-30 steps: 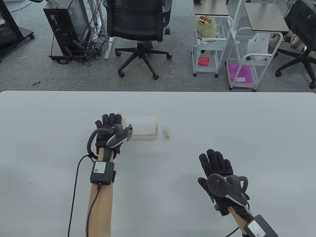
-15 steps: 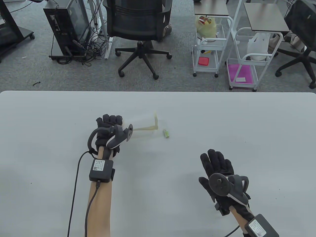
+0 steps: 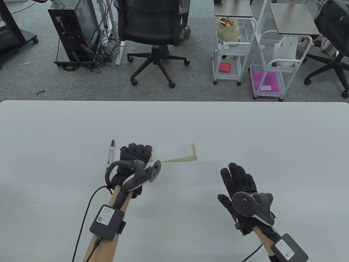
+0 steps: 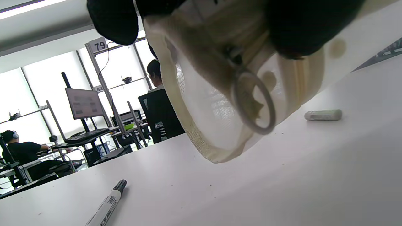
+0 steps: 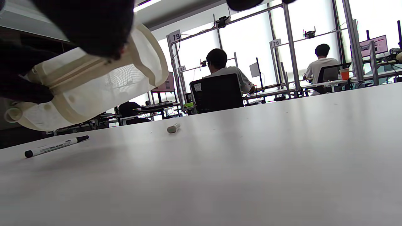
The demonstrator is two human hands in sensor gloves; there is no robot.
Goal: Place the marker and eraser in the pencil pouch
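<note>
Two gloved hands over a pale worktop, one of them holding the pencil pouch.

Our left hand, at lower left of centre, has its fingers clenched on the pouch's left end, holding it clear of the worktop. Our right hand, lower right, lies released with fingers spread, grasping nothing. The marker lies just left of the left hand. In the left wrist view the eraser rests at right, beyond the pouch.
</note>
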